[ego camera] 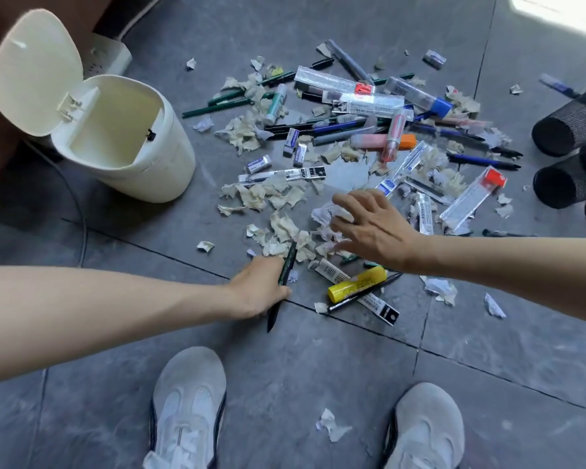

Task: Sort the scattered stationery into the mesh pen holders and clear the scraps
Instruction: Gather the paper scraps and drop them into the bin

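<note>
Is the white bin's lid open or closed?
Open. The lid is flipped back, and the bin shows its pale inside.

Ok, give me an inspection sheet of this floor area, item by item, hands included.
Surface: grey tiled floor, dusty.
Job's things: pens, erasers, rulers and refill packs in a stationery pile; yellow glue stick at its near edge; black mesh pen holders at the right edge; white bin, lid open.
Clutter: torn paper scraps through and around the pile.
Hands: left hand grips a dark pen; right hand open, fingers spread over scraps.
Cables: dark cable on the floor left of the bin; white power strip behind it.
Surroundings: two white shoes at the bottom.
</note>
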Demonstrator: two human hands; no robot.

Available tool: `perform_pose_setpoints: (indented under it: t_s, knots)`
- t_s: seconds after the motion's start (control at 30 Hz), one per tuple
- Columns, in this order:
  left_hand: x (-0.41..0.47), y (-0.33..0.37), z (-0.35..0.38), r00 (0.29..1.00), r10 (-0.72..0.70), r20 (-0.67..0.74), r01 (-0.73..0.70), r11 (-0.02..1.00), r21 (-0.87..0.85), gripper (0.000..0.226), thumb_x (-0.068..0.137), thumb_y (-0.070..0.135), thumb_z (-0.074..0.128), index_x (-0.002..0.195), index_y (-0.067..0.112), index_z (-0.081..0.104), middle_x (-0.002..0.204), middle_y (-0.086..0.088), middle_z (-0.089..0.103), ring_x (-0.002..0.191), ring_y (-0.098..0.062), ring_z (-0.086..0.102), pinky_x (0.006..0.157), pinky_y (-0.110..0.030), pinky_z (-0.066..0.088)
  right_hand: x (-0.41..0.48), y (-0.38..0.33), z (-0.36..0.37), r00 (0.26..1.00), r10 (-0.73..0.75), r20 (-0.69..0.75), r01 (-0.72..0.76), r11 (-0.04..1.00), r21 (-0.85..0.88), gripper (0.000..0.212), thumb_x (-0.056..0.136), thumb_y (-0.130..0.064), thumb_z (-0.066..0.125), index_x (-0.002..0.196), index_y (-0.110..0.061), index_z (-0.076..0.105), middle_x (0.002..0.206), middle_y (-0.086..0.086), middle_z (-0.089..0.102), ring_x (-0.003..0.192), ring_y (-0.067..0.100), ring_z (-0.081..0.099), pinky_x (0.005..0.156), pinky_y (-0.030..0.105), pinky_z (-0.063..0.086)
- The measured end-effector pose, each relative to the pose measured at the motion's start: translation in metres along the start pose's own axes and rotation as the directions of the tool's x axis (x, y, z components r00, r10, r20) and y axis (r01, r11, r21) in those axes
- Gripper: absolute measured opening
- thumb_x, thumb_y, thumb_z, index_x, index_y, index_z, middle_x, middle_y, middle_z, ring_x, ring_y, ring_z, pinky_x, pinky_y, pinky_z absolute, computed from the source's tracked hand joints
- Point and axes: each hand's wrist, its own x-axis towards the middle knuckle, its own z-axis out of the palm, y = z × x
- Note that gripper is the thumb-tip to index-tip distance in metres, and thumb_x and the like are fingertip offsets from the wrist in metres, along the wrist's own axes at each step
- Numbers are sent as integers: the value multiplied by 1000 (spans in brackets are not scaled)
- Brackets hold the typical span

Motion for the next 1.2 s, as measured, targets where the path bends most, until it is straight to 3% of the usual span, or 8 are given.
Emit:
perform_pose_setpoints:
  t_s: [0.17,0.37,0.47,0.57,0.67,0.8,1.0,1.2]
  knots:
    - [9,15,2,997,-71,-29,72,997,15,16,86,13,58,75,8,46,74,-9,54,69,-31,56,56,-27,39,-21,7,9,967,77,243,-95,993,63,30,59,-13,84,74,-13,58,64,4,53,56,21,48,53,26,37]
    - [12,26,-3,993,-108,-36,110,993,51,20,75,25,55,85,7,55,82,-9,60,74,-26,54,62,-31,45,-35,16,10,857,365,364,-422,902,87,17,87,-15,58,100,-5,53,91,15,53,83,32,53,59,33,30]
    - [8,36,-11,997,-48,-63,51,998,46,15,81,28,49,78,13,49,73,-4,56,73,-26,52,63,-31,42,-36,15,6,876,307,371,-366,925,99,17,71,-9,67,83,-3,56,80,18,54,70,32,53,56,32,27]
    - [10,46,-22,996,-8,-94,8,1000,0,18,88,27,42,75,15,42,69,-4,54,68,-24,51,58,-30,36,-31,18,-2,866,300,400,-379,916,134,19,77,-16,62,86,-12,46,82,11,59,68,29,53,65,31,28]
    - [31,52,-34,990,68,-125,-74,996,-48,16,92,25,35,87,12,43,71,-8,59,67,-25,56,59,-34,39,-27,26,-8,833,343,434,-449,878,167,22,89,-26,55,99,-13,41,92,6,64,63,24,51,53,28,33]
    - [70,64,-56,970,177,-166,-186,982,-40,12,98,25,32,93,14,35,67,-4,47,58,-19,42,53,-32,31,-28,38,-14,826,380,416,-470,872,136,51,84,-62,51,110,-18,46,97,2,54,70,24,56,53,29,39]
    - [133,94,-93,919,265,-291,-229,961,154,21,100,34,33,97,14,40,69,-2,46,64,-22,45,52,-33,29,-22,71,-15,769,564,302,-639,699,321,25,96,-33,50,109,-14,60,102,7,62,87,27,59,64,33,43]
    - [172,136,-117,819,288,-497,-149,942,301,21,95,35,51,91,14,49,81,-6,51,74,-26,46,64,-34,34,-3,102,-9,546,788,285,-751,310,583,35,91,4,48,122,-9,59,108,11,65,90,20,56,76,30,46]
